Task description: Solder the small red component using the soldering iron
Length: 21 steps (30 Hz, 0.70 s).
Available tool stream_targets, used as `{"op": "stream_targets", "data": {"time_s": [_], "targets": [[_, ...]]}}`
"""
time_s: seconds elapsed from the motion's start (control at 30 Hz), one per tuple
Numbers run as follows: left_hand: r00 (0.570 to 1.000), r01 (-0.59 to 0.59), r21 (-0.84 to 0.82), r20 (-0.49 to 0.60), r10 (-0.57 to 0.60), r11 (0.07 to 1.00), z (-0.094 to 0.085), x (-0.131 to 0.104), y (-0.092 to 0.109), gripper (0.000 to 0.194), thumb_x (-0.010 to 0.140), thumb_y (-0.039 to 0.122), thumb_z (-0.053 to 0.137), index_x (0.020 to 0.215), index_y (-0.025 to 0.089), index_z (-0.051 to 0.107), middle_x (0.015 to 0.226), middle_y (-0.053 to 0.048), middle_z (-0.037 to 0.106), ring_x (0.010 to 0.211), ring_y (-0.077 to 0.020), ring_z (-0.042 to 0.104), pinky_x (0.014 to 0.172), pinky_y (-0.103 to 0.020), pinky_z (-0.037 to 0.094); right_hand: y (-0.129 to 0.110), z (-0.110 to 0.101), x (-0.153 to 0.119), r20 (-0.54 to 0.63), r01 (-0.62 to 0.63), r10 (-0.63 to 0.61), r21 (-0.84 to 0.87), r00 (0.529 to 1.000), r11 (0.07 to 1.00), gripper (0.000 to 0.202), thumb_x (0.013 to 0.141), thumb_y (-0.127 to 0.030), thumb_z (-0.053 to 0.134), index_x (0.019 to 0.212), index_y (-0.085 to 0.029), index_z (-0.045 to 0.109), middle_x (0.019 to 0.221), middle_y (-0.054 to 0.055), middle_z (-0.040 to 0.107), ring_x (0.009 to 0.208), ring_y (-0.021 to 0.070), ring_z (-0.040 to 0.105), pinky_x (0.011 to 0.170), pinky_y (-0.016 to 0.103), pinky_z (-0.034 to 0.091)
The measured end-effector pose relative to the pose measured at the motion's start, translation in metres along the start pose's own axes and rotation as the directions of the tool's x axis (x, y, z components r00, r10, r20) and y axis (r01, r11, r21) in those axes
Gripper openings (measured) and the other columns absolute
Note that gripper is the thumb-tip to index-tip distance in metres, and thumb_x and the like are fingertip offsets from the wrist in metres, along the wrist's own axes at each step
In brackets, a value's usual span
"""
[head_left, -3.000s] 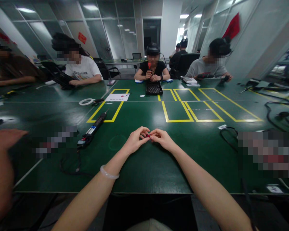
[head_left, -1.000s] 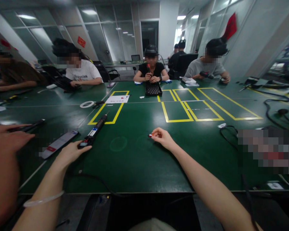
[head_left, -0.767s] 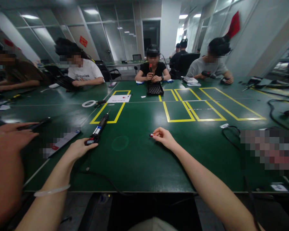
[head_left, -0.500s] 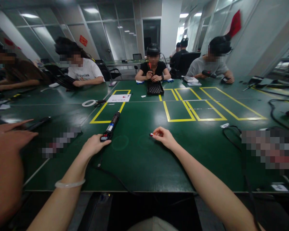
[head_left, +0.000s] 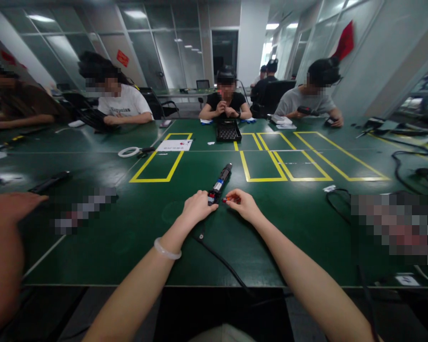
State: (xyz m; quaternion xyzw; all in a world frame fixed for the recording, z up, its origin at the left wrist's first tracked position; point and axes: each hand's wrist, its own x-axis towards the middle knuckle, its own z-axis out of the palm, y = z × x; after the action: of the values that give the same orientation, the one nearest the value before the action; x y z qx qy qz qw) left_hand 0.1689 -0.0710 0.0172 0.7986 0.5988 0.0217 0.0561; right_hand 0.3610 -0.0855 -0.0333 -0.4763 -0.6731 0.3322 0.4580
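Note:
My left hand [head_left: 199, 207] is closed around the rear end of a black corded electric screwdriver [head_left: 219, 183]. Its casing seems to lie open there, with blue, white and red parts showing, and its tip points away from me to the upper right. A black cord [head_left: 221, 259] trails from it towards the table's front edge. Just to the right, my right hand [head_left: 243, 205] pinches a small red and orange part [head_left: 226, 200] between thumb and fingertips. That part is close beside the screwdriver's rear end, and I cannot tell whether the two touch.
Yellow tape outlines [head_left: 267, 179] mark the green table [head_left: 271, 247]. A sheet of paper [head_left: 174, 145] and a white ring-shaped roll [head_left: 129, 152] lie farther back. Someone's arm [head_left: 3, 237] reaches in at left. Co-workers sit opposite, one behind a black tray [head_left: 228, 132].
My left hand has carried the screwdriver rightwards, up beside my right hand. The right hand has stayed nearly in place, keeping its pinch on the small part.

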Motion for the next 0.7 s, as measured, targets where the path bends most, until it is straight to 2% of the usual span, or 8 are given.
{"op": "stream_targets", "data": {"time_s": [0.17,0.33,0.53,0.7], "targets": [[0.997,-0.042,0.02,-0.067,0.043,0.999,0.01,-0.004,0.018,0.047,0.083,0.053,0.051,0.108,0.015,0.059,0.107,-0.015,0.061,0.098,-0.0294,0.062,0.077,-0.036,0.048,0.003,-0.001,0.001,-0.009,0.018,-0.019,-0.075,1.0,0.997,0.014,0.075,-0.021,0.063,0.089,-0.017,0.062,0.075,0.0,0.061,0.063,0.0127,0.053,0.062,0.026,0.042],[0.995,-0.042,0.018,-0.086,0.043,0.999,0.013,-0.006,0.018,0.045,0.084,0.052,0.051,0.11,0.016,0.06,0.106,-0.014,0.06,0.097,-0.0278,0.061,0.078,-0.035,0.047,0.004,0.0,0.002,-0.027,0.034,-0.038,-0.133,0.999,0.991,0.013,0.075,-0.019,0.061,0.088,-0.018,0.061,0.074,-0.001,0.06,0.063,0.013,0.053,0.064,0.026,0.043],[0.994,-0.045,0.024,-0.099,0.047,0.999,0.015,-0.006,0.018,0.044,0.085,0.053,0.05,0.109,0.017,0.06,0.106,-0.013,0.06,0.097,-0.0274,0.061,0.077,-0.035,0.046,0.005,0.001,0.002,-0.058,0.018,-0.025,-0.111,0.998,0.994,0.011,0.076,-0.021,0.062,0.087,-0.019,0.058,0.07,-0.002,0.057,0.06,0.0127,0.051,0.062,0.026,0.042],[0.991,-0.058,0.031,-0.12,0.061,0.998,0.016,-0.007,0.019,0.045,0.086,0.052,0.047,0.11,0.015,0.059,0.104,-0.014,0.06,0.096,-0.0292,0.06,0.077,-0.038,0.046,0.006,0.007,0.004,-0.037,0.044,-0.054,-0.233,0.998,0.972,0.01,0.075,-0.02,0.067,0.083,-0.019,0.06,0.081,0.001,0.057,0.07,0.0146,0.053,0.066,0.027,0.042]]}}
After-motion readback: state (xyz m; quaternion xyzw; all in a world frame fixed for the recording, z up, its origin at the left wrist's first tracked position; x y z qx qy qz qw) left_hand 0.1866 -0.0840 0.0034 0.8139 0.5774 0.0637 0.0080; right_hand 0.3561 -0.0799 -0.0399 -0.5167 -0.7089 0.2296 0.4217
